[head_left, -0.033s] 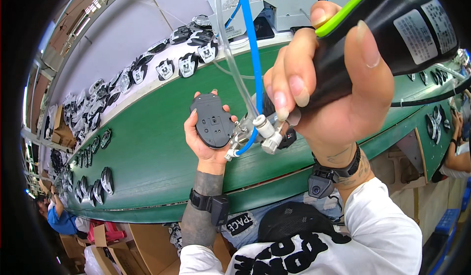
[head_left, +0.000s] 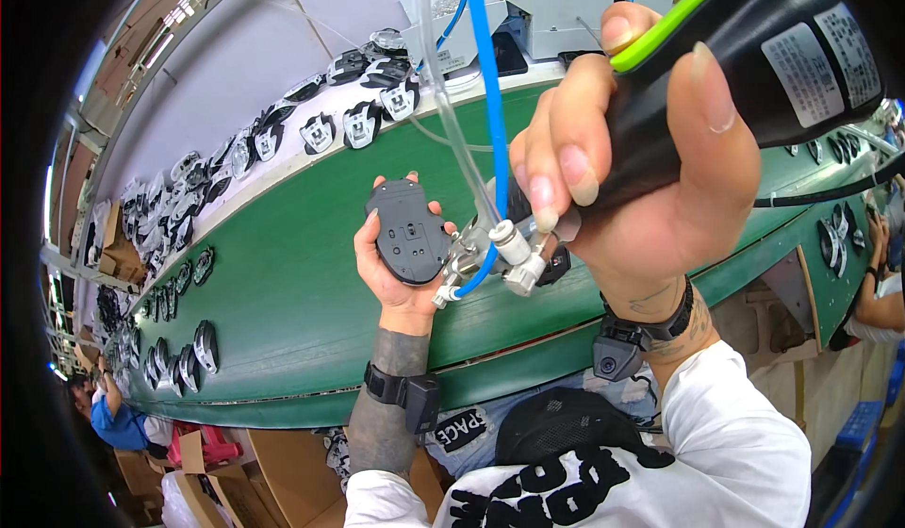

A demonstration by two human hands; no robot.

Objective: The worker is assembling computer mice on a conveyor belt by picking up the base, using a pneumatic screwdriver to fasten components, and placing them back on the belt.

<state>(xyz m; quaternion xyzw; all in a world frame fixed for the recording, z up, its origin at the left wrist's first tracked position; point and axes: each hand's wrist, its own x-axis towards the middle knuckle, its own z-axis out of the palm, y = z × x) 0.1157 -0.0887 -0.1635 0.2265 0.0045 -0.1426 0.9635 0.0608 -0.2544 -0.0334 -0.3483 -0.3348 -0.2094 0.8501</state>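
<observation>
Black and lime green, the handheld tool (head_left: 735, 66) sits in the right hand (head_left: 669, 212), fingers wrapped around it. Left of the metal fittings (head_left: 510, 243), the left hand (head_left: 388, 288) holds a dark grey part (head_left: 412, 236), fingers curled round its edges, above the green bench (head_left: 283, 273).

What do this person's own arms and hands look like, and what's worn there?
The left hand and right hand are ungloved. Each arm wears a black strap with a boxy black module; the right one shows a round lens. White sleeves cover the upper arms; line tattoos mark the right forearm.
</observation>
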